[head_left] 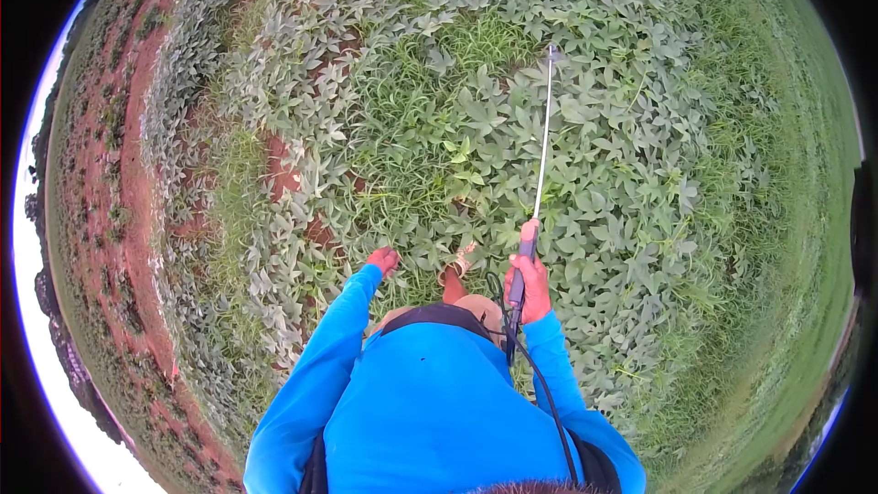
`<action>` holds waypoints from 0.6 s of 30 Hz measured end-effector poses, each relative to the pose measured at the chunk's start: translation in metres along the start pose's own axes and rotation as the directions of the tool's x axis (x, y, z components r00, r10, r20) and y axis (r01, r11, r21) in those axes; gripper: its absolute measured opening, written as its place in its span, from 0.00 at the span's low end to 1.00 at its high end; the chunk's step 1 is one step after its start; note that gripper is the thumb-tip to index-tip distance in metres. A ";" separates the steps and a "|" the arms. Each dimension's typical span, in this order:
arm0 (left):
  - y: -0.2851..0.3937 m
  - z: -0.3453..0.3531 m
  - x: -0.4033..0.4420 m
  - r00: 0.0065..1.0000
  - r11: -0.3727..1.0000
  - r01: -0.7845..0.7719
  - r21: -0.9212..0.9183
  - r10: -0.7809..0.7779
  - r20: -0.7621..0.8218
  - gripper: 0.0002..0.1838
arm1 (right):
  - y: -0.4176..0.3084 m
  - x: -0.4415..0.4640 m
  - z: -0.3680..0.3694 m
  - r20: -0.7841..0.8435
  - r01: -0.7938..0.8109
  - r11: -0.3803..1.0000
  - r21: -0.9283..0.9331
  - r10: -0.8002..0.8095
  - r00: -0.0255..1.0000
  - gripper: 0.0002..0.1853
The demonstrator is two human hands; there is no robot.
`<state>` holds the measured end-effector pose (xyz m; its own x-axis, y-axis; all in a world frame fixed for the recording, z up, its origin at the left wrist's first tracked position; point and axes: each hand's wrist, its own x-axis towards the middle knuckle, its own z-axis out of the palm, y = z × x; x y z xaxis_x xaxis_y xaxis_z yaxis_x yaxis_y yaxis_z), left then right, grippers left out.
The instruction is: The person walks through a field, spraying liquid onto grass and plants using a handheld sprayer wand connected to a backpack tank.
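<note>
My right hand is wrapped round the grey handle of a sprayer wand. Its thin metal tube points forward over the leafy plants, and the nozzle end is just above the leaves. A black hose runs from the handle back along my right side. On the other side, my left hand hangs in front of my body with its fingers curled in. Nothing shows in it, and low green plants are beneath it.
Broad-leaved crop plants grow thickly ahead and to the right, with grass among them. Reddish bare soil shows in gaps and in a strip at far left. One foot in a sandal stands among the plants.
</note>
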<state>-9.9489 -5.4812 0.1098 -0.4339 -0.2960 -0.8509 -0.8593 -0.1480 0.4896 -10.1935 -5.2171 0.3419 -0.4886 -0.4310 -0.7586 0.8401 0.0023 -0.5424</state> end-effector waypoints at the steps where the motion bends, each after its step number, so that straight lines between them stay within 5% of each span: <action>1: 0.002 -0.001 0.001 1.000 1.000 0.022 0.005 -0.022 0.010 0.15 | -0.009 0.012 0.001 0.017 0.004 1.000 0.007 -0.004 1.000 0.12; 6: 0.025 -0.006 -0.007 0.995 0.996 0.074 0.048 -0.071 -0.071 0.14 | -0.044 0.056 0.015 0.148 -0.091 0.983 0.162 0.067 0.987 0.13; 8: 0.021 -0.013 -0.008 0.997 1.000 0.007 -0.003 -0.008 -0.082 0.15 | -0.048 0.066 0.023 0.316 -0.228 0.952 0.205 0.156 0.936 0.13; 18: 0.024 -0.050 -0.026 0.991 0.996 -0.044 -0.080 0.033 -0.129 0.15 | -0.020 0.070 0.063 0.591 -0.484 0.874 0.038 0.372 0.716 0.11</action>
<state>-9.9449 -5.5238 0.1536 -0.4234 -0.4201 -0.8027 -0.8150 -0.2104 0.5400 -10.2289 -5.3043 0.3226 0.1015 -0.8410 -0.5314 0.9798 0.1769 -0.0929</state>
